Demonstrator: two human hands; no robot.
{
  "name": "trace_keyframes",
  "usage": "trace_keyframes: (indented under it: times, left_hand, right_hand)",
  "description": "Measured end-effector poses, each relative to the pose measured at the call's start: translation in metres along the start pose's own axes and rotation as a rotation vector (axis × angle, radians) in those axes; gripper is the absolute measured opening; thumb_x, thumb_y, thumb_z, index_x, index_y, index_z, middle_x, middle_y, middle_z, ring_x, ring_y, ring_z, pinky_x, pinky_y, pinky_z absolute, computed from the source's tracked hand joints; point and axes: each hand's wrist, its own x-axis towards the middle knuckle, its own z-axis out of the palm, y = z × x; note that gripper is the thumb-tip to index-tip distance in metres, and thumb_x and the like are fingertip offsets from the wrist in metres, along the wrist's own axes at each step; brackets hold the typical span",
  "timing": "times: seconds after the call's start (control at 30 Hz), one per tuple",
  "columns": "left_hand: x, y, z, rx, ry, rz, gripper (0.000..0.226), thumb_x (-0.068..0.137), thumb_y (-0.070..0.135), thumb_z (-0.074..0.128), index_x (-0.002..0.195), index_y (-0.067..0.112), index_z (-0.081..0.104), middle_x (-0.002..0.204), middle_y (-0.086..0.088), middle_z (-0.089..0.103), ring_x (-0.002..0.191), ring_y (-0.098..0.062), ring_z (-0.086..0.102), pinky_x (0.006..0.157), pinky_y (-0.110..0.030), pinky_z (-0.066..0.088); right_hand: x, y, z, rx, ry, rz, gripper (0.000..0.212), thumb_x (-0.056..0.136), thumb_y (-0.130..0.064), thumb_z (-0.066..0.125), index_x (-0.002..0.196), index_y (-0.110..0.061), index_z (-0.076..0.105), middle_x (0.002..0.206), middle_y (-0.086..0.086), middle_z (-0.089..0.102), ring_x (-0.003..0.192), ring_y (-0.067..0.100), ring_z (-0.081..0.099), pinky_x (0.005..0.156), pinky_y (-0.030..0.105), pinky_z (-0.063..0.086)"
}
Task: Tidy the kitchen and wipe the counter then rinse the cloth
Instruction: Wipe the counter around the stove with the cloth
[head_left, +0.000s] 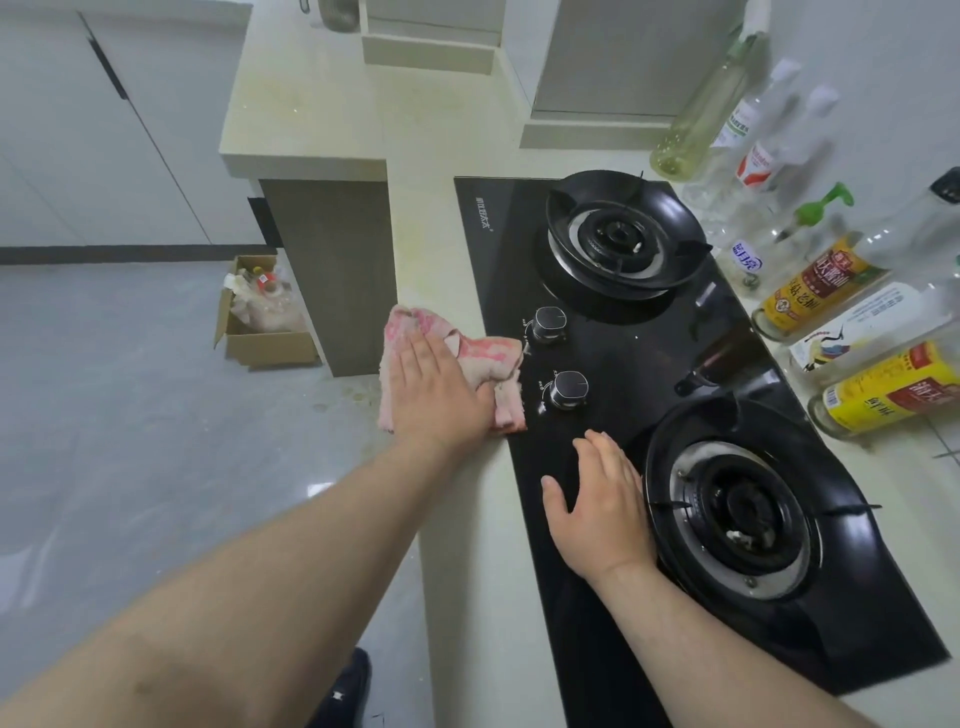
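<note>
A pink and white cloth (483, 358) lies crumpled on the cream counter (441, 249), on the narrow strip left of the black glass hob (623, 353). My left hand (439, 392) presses flat on the cloth with straight fingers, near the counter's front edge. My right hand (597, 504) rests flat and empty on the hob glass, just left of the near burner (743, 514). Two control knobs (558, 358) sit between the cloth and the burners.
Several oil and sauce bottles (831, 270) crowd the counter to the right of the hob. The far burner (618, 239) is behind the knobs. A cardboard box (260, 327) of rubbish stands on the grey floor beside a dark cabinet (332, 270).
</note>
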Motion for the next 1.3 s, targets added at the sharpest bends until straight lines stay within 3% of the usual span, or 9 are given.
trace_keyframes:
  times: [0.3,0.6,0.83,1.1,1.3]
  left_hand:
    - [-0.091,-0.002,0.016,-0.009,-0.034,0.012,0.093,0.087,0.06,0.015,0.151,-0.003,-0.009,0.159,-0.027,-0.012,0.149,-0.037,-0.01,0.119,-0.043,-0.011]
    - [-0.023,0.0,0.0,0.002,-0.09,-0.006,0.091,0.095,0.059,0.026,0.152,-0.002,-0.01,0.159,-0.026,-0.016,0.149,-0.036,-0.014,0.121,-0.044,-0.009]
    - [0.02,-0.003,-0.004,-0.001,-0.013,0.039,0.089,0.095,0.057,0.026,0.152,-0.003,-0.005,0.16,-0.027,-0.007,0.15,-0.037,-0.006,0.122,-0.044,-0.005]
    - [0.029,-0.009,-0.003,0.013,-0.001,0.105,0.092,0.091,0.061,0.022,0.153,-0.003,-0.001,0.16,-0.027,-0.002,0.15,-0.038,-0.004,0.122,-0.046,-0.004]
    - [0.044,-0.01,-0.006,0.006,-0.03,0.103,0.093,0.091,0.061,0.024,0.152,-0.003,-0.004,0.16,-0.027,-0.005,0.149,-0.038,-0.006,0.122,-0.048,-0.001]
  right_hand:
    - [-0.001,-0.002,-0.001,0.023,-0.002,0.022,0.058,0.091,-0.034,0.06,0.14,-0.005,0.047,0.152,0.011,0.04,0.145,0.026,0.03,0.122,0.039,0.02]
    - [0.001,0.003,0.003,0.053,0.014,0.014,0.059,0.091,-0.035,0.062,0.142,-0.009,0.048,0.151,0.007,0.041,0.144,0.022,0.03,0.121,0.035,0.02]
    - [0.003,0.002,0.0,-0.001,-0.041,0.029,0.061,0.094,-0.046,0.05,0.147,-0.018,0.04,0.156,-0.001,0.031,0.148,0.016,0.02,0.12,0.029,0.011]
    - [0.003,-0.002,-0.004,-0.04,-0.102,0.091,0.062,0.093,-0.045,0.053,0.148,-0.021,0.038,0.157,-0.003,0.029,0.149,0.013,0.017,0.122,0.031,0.014]
    - [0.003,-0.001,-0.002,-0.076,-0.087,0.078,0.062,0.09,-0.042,0.058,0.146,-0.02,0.043,0.153,-0.001,0.035,0.145,0.017,0.026,0.119,0.035,0.021]
